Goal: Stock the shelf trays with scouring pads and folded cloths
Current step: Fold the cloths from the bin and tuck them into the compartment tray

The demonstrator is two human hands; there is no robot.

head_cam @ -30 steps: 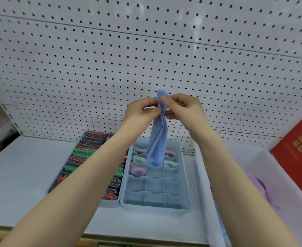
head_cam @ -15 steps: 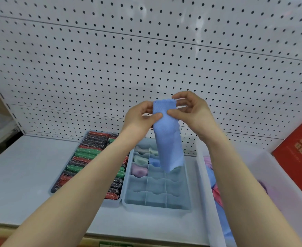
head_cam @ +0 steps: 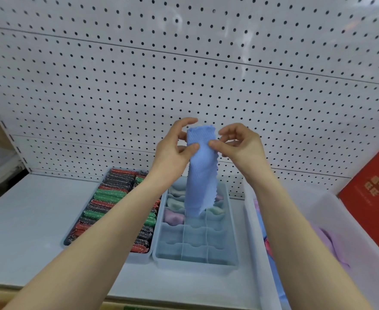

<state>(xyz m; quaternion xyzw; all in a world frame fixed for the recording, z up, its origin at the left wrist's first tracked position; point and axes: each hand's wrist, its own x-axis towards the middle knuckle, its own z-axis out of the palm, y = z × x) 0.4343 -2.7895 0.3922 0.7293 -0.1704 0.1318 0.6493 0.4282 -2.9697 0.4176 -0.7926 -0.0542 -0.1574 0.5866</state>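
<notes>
A light blue cloth hangs as a long folded strip in front of the pegboard. My left hand pinches its upper left edge and my right hand pinches its upper right edge. The strip's lower end dangles over the divided blue-grey tray, whose far cells hold rolled pastel cloths; its near cells hold nothing. To the left, another tray is packed with red, green and dark scouring pads.
A white bin at the right holds loose blue, pink and purple cloths. A red box leans at the far right. The white pegboard backs the grey shelf.
The cloth went from a narrow twisted strip to a wider flat folded strip held by both hands. My hands have drawn slightly apart at its top.
</notes>
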